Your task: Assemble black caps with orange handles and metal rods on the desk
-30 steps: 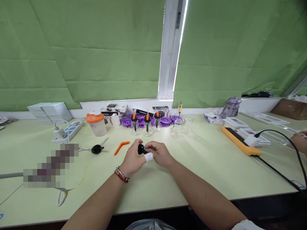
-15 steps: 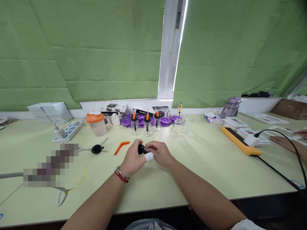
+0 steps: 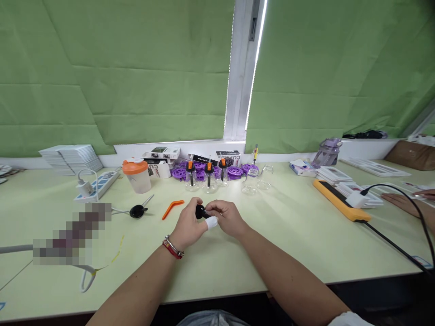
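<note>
At the middle of the pale green table [image 3: 272, 253], my left hand [image 3: 189, 224] and my right hand [image 3: 227, 218] meet around a small black part [image 3: 200, 211]. Both hands have their fingers closed on it. A white wrap covers my left thumb tip [image 3: 211, 222], and a red and silver bracelet sits on my left wrist. Behind the hands stand three small clear jars with black and orange tops [image 3: 208, 178], two bare clear jars [image 3: 256, 181] and several purple discs [image 3: 234, 171].
An orange tool [image 3: 171, 208] and a black-handled tool [image 3: 138, 210] lie left of my hands. Farther left are an orange-lidded cup [image 3: 136, 175] and a power strip [image 3: 97, 184]. On the right lie a yellow bar [image 3: 340, 199], a black cable, and another person's hands [image 3: 404, 200].
My hands stay put on the black part. The other person's hands at the right edge have shifted across the flat packs there.
</note>
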